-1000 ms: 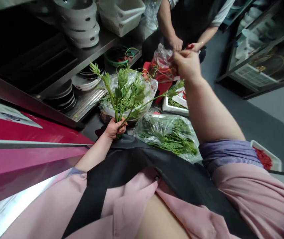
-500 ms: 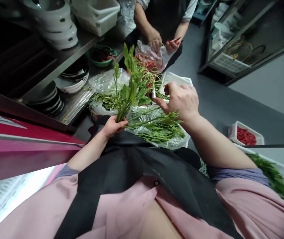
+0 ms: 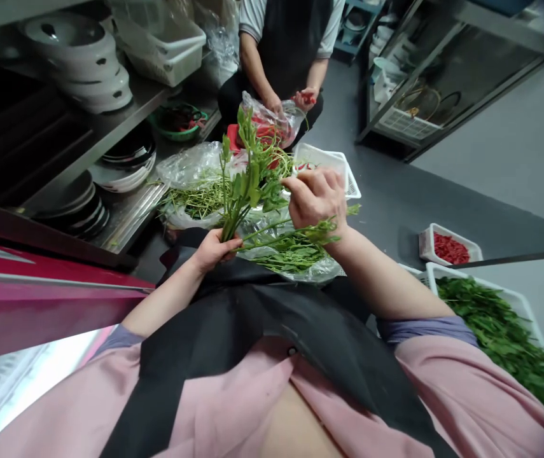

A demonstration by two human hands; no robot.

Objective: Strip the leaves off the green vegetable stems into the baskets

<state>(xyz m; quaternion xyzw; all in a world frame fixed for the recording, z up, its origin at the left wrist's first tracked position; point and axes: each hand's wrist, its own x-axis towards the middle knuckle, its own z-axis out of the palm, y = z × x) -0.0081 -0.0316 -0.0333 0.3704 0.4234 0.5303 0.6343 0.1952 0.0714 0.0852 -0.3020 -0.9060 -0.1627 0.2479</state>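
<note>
A bunch of leafy green stems (image 3: 240, 191) stands upright in my left hand (image 3: 215, 249), its fingers closed round the lower ends. Some stems from that hand lean out to the right, below my right hand (image 3: 318, 202). The right hand is raised beside the bunch's leaves, fingers curled together; what its fingertips pinch, if anything, is too small to make out. Under both hands lies a plastic-lined heap of green stems (image 3: 293, 257). Behind the bunch, to the left, cut stems (image 3: 200, 200) fill an open plastic bag.
Opposite, a person in a dark apron (image 3: 291, 44) handles red peppers over a clear bag. White baskets (image 3: 354, 184) stand at centre right, a tub of red pieces (image 3: 450, 248) and a basket of leaves (image 3: 501, 324) at the right. Metal shelves with bowls (image 3: 93, 70) line the left.
My right hand has moved left, closer to the bunch, and its fingers have drawn in. The view has shifted, showing more of the leaf basket at the right. My left hand still grips the stems.
</note>
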